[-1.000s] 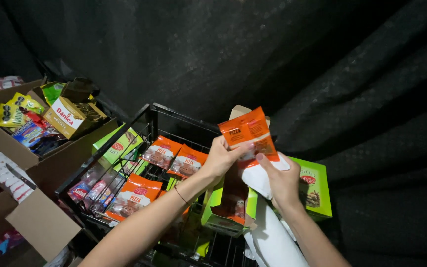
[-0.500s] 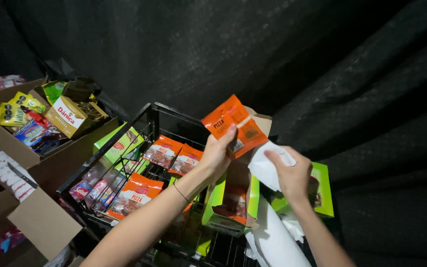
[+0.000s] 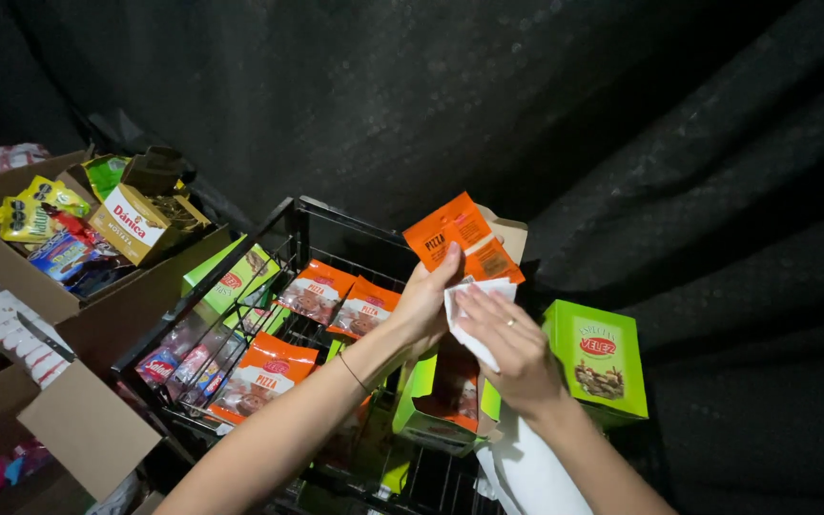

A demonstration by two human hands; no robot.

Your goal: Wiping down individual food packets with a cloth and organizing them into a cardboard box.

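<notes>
your left hand (image 3: 423,303) pinches orange packet (image 3: 463,238) | right hand (image 3: 512,345) fingers clamp white cloth (image 3: 474,310) against it | risk: loose pinch, packet drops into wire rack (image 3: 269,250)

left hand (image 3: 423,303): holds flat orange foil snack packet (image 3: 462,238), frame centre | right hand (image 3: 507,345): presses white cloth (image 3: 474,315) against packet | black wire rack (image 3: 278,238) below

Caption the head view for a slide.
Left hand holds an orange snack packet while right hand presses a white cloth against it.

shop stockroom | wire rack (image 3: 278,250) of snack packets (image 3: 261,374) | cardboard boxes (image 3: 69,315)
</notes>
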